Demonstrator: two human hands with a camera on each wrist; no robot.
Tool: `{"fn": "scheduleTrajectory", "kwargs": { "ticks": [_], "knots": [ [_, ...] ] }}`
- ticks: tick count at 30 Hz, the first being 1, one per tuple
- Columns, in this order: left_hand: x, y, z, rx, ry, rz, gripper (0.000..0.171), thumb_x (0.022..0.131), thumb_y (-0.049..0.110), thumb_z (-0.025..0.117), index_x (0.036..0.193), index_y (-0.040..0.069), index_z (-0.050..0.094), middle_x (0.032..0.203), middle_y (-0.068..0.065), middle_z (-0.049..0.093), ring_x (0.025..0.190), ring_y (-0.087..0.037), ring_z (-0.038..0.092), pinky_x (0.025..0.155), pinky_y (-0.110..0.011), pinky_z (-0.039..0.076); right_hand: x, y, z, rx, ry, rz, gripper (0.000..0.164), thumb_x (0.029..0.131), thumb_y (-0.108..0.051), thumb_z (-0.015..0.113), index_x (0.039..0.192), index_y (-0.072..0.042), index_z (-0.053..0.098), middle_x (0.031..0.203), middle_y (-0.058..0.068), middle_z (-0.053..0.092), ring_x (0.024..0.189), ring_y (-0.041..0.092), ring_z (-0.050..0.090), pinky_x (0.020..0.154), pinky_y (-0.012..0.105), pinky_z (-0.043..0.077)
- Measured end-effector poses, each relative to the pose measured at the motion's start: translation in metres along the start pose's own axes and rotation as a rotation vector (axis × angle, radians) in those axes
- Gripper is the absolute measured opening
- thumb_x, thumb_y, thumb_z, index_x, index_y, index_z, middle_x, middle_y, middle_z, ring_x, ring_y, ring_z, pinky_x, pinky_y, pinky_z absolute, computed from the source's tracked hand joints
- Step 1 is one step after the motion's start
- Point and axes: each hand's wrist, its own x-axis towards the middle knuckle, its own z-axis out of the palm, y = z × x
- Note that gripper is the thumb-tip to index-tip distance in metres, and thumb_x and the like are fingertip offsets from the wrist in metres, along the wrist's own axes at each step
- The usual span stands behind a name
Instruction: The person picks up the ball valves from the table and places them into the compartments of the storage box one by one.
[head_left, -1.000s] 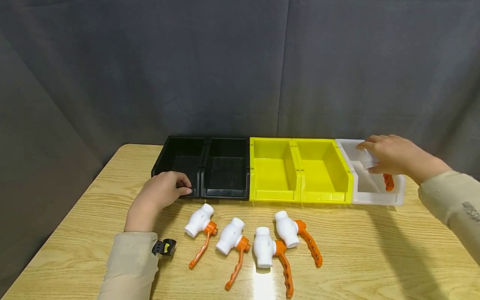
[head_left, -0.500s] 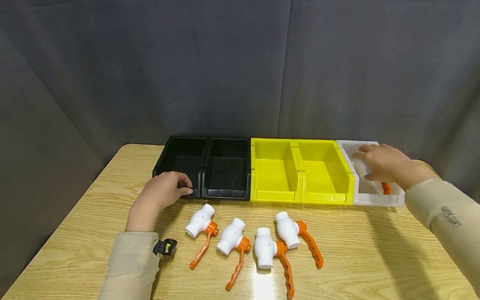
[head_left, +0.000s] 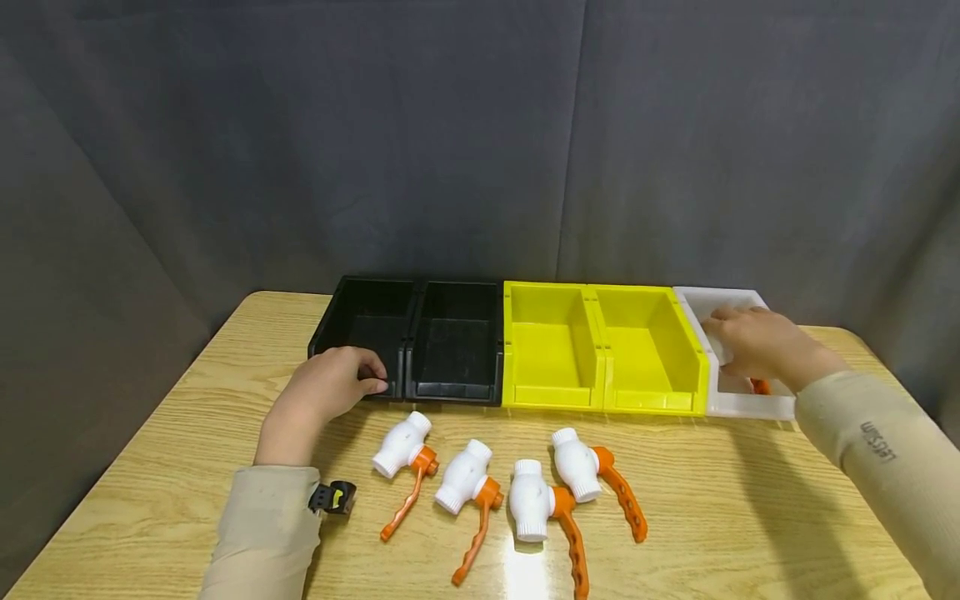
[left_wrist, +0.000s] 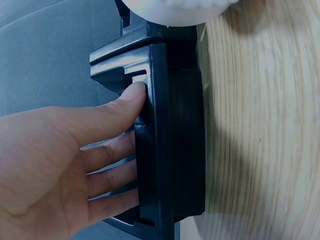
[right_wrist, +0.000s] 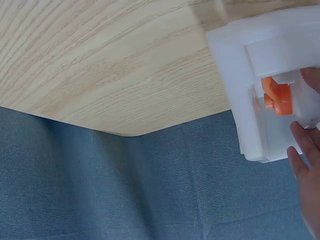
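Left hand (head_left: 330, 385) pinching black bin (left_wrist: 187, 145) edge; right hand (head_left: 761, 342) gripping orange-handled valve (right_wrist: 279, 98) over white bin (head_left: 750, 406) floor. I'd settle it gently, no dropping.

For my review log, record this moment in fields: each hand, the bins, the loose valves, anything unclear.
Left hand: holds the front of the leftmost black bin, thumb at the rim, fingers inside
Right hand: inside the white bin, a valve between thumb and fingers
Bins: side by side in one row, from the left two black, two yellow, one white
Loose valves: four, on the table, nearer the person than the bins
Valve look: white body, orange handle
Unclear: whether the valve in hand touches the white bin's floor
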Motion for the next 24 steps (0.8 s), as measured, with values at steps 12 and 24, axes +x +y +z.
{"fn": "scheduleTrajectory", "kwargs": {
  "ticks": [12, 24],
  "knots": [
    [0.0004, 0.0012, 0.0004, -0.004, -0.001, -0.003, 0.012, 0.093, 0.018, 0.071, 0.102, 0.011, 0.074, 0.094, -0.004, 0.070, 0.084, -0.022, 0.062, 0.080, -0.047, 0.050, 0.0044, -0.0005, 0.0090, -0.009, 0.037, -0.040, 0.039, 0.068, -0.009, 0.086, 0.104, -0.007, 0.070, 0.100, 0.007, 0.066, 0.092, 0.030, 0.062, 0.089, 0.059, 0.046],
    [0.0006, 0.0020, 0.0008, -0.006, -0.001, -0.002, 0.012, 0.093, 0.019, 0.071, 0.102, 0.011, 0.074, 0.095, -0.004, 0.070, 0.083, -0.021, 0.062, 0.080, -0.047, 0.050, 0.0036, -0.0016, 0.0080, 0.026, 0.011, 0.003, 0.038, 0.075, -0.002, 0.081, 0.111, -0.007, 0.069, 0.105, 0.008, 0.068, 0.093, 0.029, 0.062, 0.090, 0.057, 0.047]
  ]
}}
